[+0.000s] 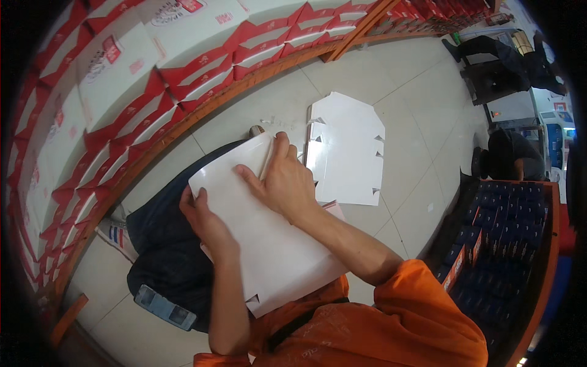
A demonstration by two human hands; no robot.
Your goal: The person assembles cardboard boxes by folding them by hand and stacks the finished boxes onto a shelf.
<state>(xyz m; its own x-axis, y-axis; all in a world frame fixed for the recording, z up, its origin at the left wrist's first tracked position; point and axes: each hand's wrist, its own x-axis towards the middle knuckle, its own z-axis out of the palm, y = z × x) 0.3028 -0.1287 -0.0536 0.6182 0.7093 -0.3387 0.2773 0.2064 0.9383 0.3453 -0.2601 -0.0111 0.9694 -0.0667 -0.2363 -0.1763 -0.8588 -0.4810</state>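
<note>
A white cardboard sheet with a small slot near its lower corner lies across my lap. At its left edge my left hand grips it, the thumb on top and the fingers partly hidden beneath. My right hand is at the far right edge, thumb over the white surface and fingers bent along a raised edge. On the floor ahead, just beyond my right hand, lies a stack of flat white die-cut cardboard blanks with notched sides. Part of a pale pink piece shows beside my right forearm.
Stacked red and white boxes fill a shelf with a wooden edge at left. A wooden-edged bin of dark blue boxes stands at right. A phone rests on my leg. Two people are at the far right.
</note>
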